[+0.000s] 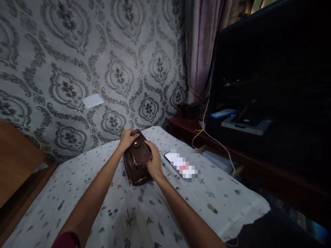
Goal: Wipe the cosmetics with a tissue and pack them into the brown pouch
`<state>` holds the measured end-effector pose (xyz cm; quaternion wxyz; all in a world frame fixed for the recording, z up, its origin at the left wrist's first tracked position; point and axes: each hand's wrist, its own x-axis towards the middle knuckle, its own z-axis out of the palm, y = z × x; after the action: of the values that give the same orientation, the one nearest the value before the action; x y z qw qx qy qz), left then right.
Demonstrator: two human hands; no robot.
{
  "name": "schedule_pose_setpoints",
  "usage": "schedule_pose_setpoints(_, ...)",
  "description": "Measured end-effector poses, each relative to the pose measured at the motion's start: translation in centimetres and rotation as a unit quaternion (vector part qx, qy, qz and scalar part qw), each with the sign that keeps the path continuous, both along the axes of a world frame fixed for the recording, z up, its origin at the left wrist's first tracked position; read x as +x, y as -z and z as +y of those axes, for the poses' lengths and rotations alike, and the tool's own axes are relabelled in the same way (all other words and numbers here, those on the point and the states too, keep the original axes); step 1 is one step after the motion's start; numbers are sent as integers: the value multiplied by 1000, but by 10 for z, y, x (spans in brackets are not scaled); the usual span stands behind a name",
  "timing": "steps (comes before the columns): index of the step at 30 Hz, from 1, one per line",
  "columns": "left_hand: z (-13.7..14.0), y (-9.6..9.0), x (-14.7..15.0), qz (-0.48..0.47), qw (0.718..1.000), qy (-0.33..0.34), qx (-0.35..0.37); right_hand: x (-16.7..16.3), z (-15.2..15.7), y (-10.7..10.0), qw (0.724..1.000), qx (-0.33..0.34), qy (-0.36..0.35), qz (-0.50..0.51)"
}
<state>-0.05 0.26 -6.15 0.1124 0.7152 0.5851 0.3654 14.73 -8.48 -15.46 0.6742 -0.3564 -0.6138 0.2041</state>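
A small brown leather bag (138, 153) with a round metal snap and gold-toned zippers rests on the white patterned sheet (139, 210). Its front pocket or flap sits between my two hands. At the bag's upper left, my left hand (126, 139) has its fingers closed on the top edge, the thumb lying over the front. My right hand (154, 161) grips the right side near the zipper, and its fingertips are partly hidden by the bag. Just right of that hand lies a phone (169, 156) with a lit screen, partly blurred out.
A patterned wall with a white switch plate (92, 101) rises behind the bed. On the right are a dark red desk (178, 127), a large black screen (258, 75) and a hanging white cable (219, 140). Wooden furniture (19, 158) borders the left side.
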Motion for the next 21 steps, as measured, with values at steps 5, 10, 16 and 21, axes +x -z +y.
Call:
schedule_pose_setpoints(5, -13, 2, 2, -13, 999, 36, 31, -5, -13, -8, 1000, 8, 9, 21)
schedule_pose_setpoints(10, -10, 0, 2, -42, 998, 24, 33, -6, -14, -7, 999, 33, 15, 15)
schedule_pose_setpoints(16, -4, 1, 7, -95, 995, 17, 30, -7, -15, -7, 998, 55, 33, -23)
schedule_pose_setpoints(21, -15, -1, 10, -88, 995, 28, 28, -7, -16, -9, 997, 60, 40, -26)
